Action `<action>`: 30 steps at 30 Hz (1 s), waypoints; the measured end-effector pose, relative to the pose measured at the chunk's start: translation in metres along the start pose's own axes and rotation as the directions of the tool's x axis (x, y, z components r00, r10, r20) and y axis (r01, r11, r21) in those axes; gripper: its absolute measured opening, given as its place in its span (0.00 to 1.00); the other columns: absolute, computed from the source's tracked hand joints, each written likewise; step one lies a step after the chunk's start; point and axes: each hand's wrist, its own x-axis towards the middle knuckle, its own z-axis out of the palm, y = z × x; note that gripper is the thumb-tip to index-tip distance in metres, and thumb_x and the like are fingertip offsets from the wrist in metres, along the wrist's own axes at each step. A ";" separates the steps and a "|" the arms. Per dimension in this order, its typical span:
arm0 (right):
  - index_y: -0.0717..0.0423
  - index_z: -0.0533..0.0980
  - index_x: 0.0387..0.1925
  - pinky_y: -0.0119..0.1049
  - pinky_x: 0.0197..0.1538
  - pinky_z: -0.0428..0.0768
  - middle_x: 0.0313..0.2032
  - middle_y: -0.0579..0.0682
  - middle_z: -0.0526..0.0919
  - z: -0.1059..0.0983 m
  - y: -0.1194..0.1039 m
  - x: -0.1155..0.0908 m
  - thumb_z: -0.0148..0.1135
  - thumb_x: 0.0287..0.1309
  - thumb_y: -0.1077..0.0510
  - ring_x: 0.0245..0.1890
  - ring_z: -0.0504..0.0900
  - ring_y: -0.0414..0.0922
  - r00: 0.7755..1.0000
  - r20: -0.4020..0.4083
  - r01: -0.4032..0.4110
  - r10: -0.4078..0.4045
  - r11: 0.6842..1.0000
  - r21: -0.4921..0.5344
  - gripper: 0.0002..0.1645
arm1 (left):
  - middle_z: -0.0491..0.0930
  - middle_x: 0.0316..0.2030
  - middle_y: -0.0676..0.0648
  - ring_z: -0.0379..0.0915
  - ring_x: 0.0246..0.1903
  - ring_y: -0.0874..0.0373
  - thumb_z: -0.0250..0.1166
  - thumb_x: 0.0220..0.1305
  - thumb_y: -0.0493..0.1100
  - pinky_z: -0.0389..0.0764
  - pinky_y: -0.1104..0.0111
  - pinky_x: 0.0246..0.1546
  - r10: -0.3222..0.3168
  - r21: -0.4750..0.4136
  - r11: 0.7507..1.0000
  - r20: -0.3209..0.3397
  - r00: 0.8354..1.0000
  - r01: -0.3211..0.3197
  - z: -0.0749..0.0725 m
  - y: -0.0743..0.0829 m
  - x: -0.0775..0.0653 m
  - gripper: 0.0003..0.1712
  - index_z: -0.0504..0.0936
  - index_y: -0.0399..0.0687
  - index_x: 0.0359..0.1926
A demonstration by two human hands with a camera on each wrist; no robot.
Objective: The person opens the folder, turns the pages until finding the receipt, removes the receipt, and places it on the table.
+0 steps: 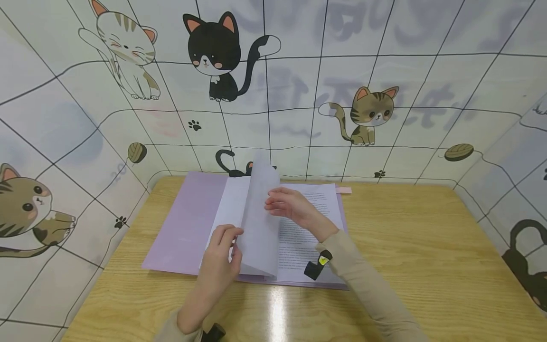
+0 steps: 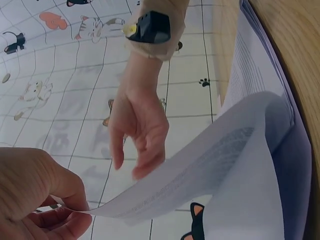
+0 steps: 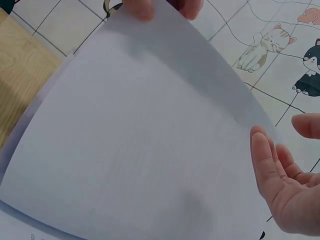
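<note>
Head view: a page turn looks midway, the white page (image 1: 261, 228) raised over an open lilac folder (image 1: 185, 228), with the left hand (image 1: 219, 261) at its eight o'clock, the right hand (image 1: 299, 209) at two. Left wrist view: the left hand pinches the page's edge; thin, faintly printed, it bows toward two o'clock. Right wrist view: the right hand curves loosely at four o'clock, contact unclear. The next move seems to call for easing the page flat.

Left grip (image 2: 40, 190) pinching a curving printed sheet (image 2: 215, 155), right grip (image 2: 144, 120) beyond it, cat-patterned backdrop (image 2: 70, 125)
</note>
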 end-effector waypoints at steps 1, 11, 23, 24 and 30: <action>0.62 0.69 0.45 0.35 0.45 0.80 0.32 0.49 0.81 -0.002 0.001 -0.001 0.53 0.62 0.62 0.34 0.82 0.42 1.000 -0.001 0.001 -0.001 1.000 0.006 0.11 | 0.71 0.39 0.39 0.73 0.33 0.53 0.60 0.33 0.14 0.80 0.71 0.29 -0.008 -0.003 1.000 -0.002 1.000 0.008 -0.002 -0.002 -0.001 0.26 0.75 0.31 0.39; 0.61 0.69 0.44 0.32 0.42 0.80 0.32 0.49 0.81 -0.026 0.006 -0.007 0.53 0.62 0.64 0.34 0.82 0.42 0.998 -0.056 0.005 -0.004 1.000 0.019 0.09 | 0.70 0.36 0.38 0.69 0.27 0.54 0.59 0.32 0.12 0.73 0.77 0.26 -0.018 0.020 1.000 -0.034 0.999 0.019 -0.011 -0.029 -0.017 0.22 0.77 0.29 0.34; 0.68 0.65 0.51 0.32 0.44 0.80 0.33 0.50 0.79 -0.070 0.015 -0.010 0.51 0.64 0.64 0.35 0.82 0.41 0.986 -0.165 -0.028 0.017 0.997 -0.066 0.16 | 0.71 0.33 0.35 0.70 0.27 0.52 0.59 0.28 0.12 0.72 0.75 0.24 -0.070 0.075 0.994 -0.046 0.996 0.074 -0.009 -0.061 -0.036 0.20 0.79 0.24 0.30; 0.69 0.65 0.51 0.32 0.44 0.80 0.33 0.50 0.79 -0.074 0.016 -0.010 0.51 0.64 0.64 0.34 0.81 0.41 0.985 -0.174 -0.026 0.016 0.998 -0.059 0.16 | 0.71 0.32 0.35 0.70 0.27 0.52 0.59 0.27 0.13 0.72 0.74 0.23 -0.078 0.081 0.993 -0.043 0.996 0.082 -0.008 -0.063 -0.038 0.20 0.80 0.23 0.30; 0.71 0.64 0.50 0.31 0.41 0.80 0.31 0.50 0.79 -0.098 0.022 -0.009 0.49 0.64 0.67 0.32 0.82 0.41 0.977 -0.213 -0.006 -0.001 0.999 -0.032 0.15 | 0.71 0.33 0.35 0.72 0.27 0.48 0.59 0.27 0.14 0.76 0.65 0.22 -0.142 0.116 0.983 -0.006 0.990 0.142 -0.006 -0.071 -0.044 0.20 0.80 0.22 0.30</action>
